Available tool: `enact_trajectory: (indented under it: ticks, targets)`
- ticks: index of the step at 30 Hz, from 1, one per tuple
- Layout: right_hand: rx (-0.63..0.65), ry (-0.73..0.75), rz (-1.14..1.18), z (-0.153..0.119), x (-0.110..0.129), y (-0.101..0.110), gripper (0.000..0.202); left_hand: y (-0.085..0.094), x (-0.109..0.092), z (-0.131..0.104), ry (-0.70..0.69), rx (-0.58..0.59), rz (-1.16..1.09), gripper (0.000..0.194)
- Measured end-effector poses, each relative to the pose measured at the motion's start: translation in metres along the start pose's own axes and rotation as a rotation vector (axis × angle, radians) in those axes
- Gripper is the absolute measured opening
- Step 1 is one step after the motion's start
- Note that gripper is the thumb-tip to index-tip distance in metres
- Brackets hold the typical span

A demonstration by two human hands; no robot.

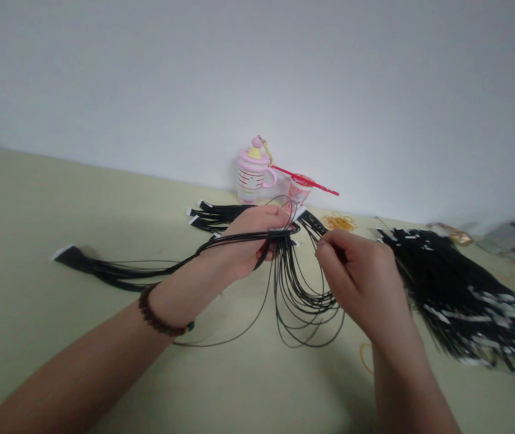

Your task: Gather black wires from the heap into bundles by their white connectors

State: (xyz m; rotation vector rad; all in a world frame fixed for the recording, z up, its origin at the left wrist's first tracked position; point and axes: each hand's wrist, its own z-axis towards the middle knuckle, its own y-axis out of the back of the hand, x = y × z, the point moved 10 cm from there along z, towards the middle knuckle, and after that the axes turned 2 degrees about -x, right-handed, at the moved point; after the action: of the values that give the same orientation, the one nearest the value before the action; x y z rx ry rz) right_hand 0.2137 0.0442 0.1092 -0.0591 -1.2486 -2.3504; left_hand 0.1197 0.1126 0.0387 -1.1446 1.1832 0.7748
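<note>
Thin black cables (293, 277) run through my left hand (255, 238), whose fingers are wrapped around them near a white connector (300, 213). From that grip the loose strands hang in loops toward the table, and another length trails left over my forearm to a white-ended tail (74, 256). To the right of the loops, my right hand (361, 274) is closed in a pinch by the cables. Some of the strands reach its fingertips, but what exactly lies between them is hidden.
A pink-lidded mug (251, 178) and a small printed cup (300, 191) with a red stick (325, 187) across it stand by the wall. Yellow rubber bands (339, 222) lie behind my right hand. A big pile of black cables (456, 289) covers the right side; more bundles (221, 214) lie behind my left hand.
</note>
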Motion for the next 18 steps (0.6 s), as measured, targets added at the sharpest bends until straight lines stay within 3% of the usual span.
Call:
enact_trajectory:
  ticks: [8, 18]
  targets:
    - [0.049, 0.035, -0.062, 0.002, 0.003, -0.015, 0.021, -0.01, 0.009, -0.003, 0.014, 0.045, 0.073, 0.014]
    - [0.071, 0.051, -0.049, 0.003, 0.005, -0.02, 0.021, -0.01, 0.005, -0.007, 0.005, 0.05, 0.035, 0.013]
